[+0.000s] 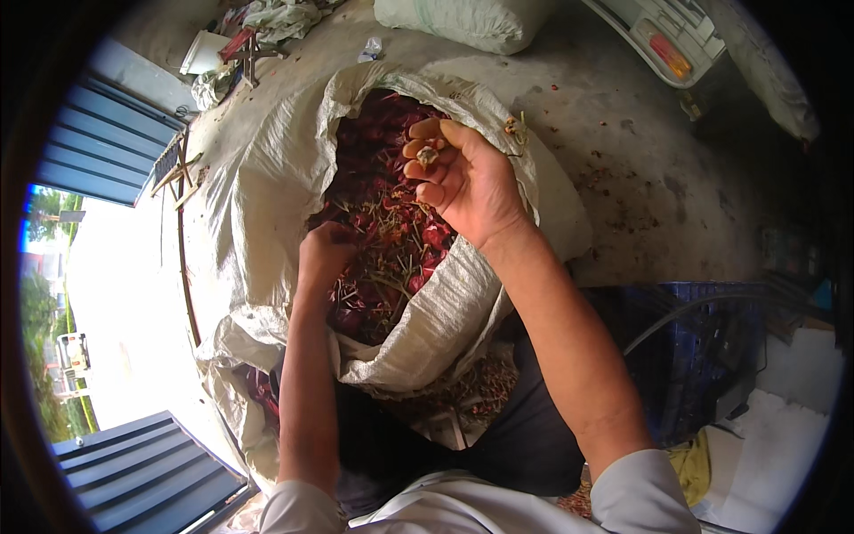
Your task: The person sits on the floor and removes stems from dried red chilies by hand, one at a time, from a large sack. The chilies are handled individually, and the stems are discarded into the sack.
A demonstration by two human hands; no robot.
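A large white woven sack [257, 227] stands in front of me with its rim rolled down. Dark red dried chillies [437, 235] fill it, with many loose stems [380, 270] on top. My right hand [460, 170] is raised over the sack's right side, palm up and fingers curled. A small pale piece [427, 155], perhaps a chilli cap, rests in those fingers. Lower down, my left hand [327, 250] reaches into the sack at its left edge. Its fingertips are in shadow among the chillies, so I cannot see whether they grip anything.
Stems and scraps [490, 387] lie between my legs below the sack. A second sack [250, 394] of chillies stands at my left. On my right is a blue plastic crate [714, 354]. Farther off are a full white sack [467, 23], a bucket [203, 52] and blue doors [110, 137].
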